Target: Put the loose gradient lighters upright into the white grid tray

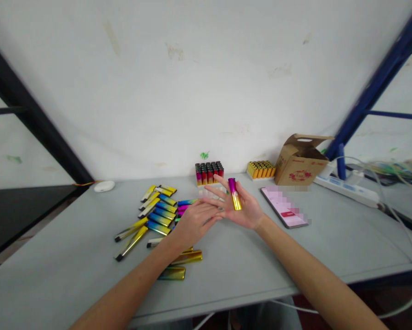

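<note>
My right hand (242,211) is palm up with its fingers spread. A shiny purple-and-gold lighter (235,195) stands against its palm, held by the thumb. My left hand (195,220) reaches across from the left, fingers stretched out, its fingertips meeting the fingers of my right hand; I see nothing held in it. Left of it lie several flat metallic sleeve-like pieces (159,219) in yellow, blue and silver, some with dark ends. More of them, such as a gold one (187,256), lie by my left forearm. My left hand hides part of this pile.
Behind my hands stands a block of red-purple lighters (209,173) with black tops. Yellow cylinders (261,169) fill a tray beside an open cardboard box (300,160). A phone (284,208), power strip (350,190) and cable are right; a white oval object (104,186) is left.
</note>
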`<action>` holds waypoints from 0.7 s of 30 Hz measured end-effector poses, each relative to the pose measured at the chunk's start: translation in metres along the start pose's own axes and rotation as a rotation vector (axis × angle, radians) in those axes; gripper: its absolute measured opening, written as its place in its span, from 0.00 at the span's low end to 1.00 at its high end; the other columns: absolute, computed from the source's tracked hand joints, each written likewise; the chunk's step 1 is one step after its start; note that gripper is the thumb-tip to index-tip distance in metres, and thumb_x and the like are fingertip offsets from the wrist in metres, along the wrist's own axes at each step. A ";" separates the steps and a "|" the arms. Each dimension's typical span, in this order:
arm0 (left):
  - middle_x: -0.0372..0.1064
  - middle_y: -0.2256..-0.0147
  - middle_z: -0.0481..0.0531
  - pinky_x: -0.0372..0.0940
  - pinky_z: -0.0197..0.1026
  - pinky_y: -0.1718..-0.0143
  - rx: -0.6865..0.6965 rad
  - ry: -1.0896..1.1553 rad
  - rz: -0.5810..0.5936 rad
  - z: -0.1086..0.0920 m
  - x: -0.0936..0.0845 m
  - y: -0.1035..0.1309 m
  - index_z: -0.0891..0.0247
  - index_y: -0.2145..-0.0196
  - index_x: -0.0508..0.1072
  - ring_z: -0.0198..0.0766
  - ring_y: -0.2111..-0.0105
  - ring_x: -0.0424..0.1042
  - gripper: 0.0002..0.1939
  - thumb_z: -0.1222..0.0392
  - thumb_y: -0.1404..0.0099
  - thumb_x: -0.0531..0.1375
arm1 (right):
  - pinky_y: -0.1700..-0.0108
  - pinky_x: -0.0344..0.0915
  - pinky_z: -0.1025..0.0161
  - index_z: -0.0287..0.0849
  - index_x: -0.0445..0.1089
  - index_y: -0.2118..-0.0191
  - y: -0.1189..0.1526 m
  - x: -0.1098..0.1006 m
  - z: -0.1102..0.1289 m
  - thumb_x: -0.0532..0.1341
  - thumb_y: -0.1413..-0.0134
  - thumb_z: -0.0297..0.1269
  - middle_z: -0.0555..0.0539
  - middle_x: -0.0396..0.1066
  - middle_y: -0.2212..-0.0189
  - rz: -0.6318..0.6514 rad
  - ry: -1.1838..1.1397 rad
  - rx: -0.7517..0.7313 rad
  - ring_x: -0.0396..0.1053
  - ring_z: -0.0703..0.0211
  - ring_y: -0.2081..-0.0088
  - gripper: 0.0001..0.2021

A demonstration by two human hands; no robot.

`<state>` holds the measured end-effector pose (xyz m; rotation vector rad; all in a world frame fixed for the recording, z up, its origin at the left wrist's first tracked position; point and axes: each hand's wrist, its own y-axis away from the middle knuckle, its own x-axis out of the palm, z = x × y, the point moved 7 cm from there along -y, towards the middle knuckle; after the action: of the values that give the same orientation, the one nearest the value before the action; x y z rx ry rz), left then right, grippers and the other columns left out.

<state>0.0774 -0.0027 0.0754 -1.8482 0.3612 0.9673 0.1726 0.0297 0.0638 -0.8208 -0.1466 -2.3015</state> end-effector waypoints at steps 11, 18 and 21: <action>0.77 0.60 0.52 0.66 0.44 0.54 -0.012 -0.021 -0.050 -0.002 -0.004 -0.001 0.61 0.60 0.76 0.39 0.59 0.75 0.09 0.62 0.32 0.56 | 0.54 0.64 0.52 0.55 0.55 0.38 0.001 0.004 0.001 0.38 0.36 0.54 0.45 0.60 0.39 0.028 -0.021 -0.006 0.64 0.48 0.44 0.26; 0.77 0.58 0.50 0.66 0.44 0.54 -0.167 0.088 0.022 0.012 0.010 0.001 0.60 0.58 0.75 0.40 0.58 0.74 0.09 0.61 0.32 0.55 | 0.50 0.62 0.51 0.52 0.58 0.40 0.002 0.007 0.000 0.40 0.37 0.56 0.44 0.63 0.42 0.002 0.024 -0.012 0.64 0.50 0.44 0.27; 0.77 0.59 0.50 0.66 0.45 0.54 -0.178 0.088 0.026 0.012 0.010 0.001 0.59 0.59 0.76 0.40 0.58 0.74 0.10 0.61 0.32 0.55 | 0.50 0.61 0.51 0.51 0.58 0.40 0.003 0.008 0.000 0.41 0.38 0.58 0.44 0.63 0.41 -0.008 0.034 -0.004 0.64 0.49 0.44 0.28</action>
<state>0.0780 0.0091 0.0646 -2.0565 0.3633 0.9638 0.1697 0.0232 0.0686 -0.7844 -0.1314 -2.3226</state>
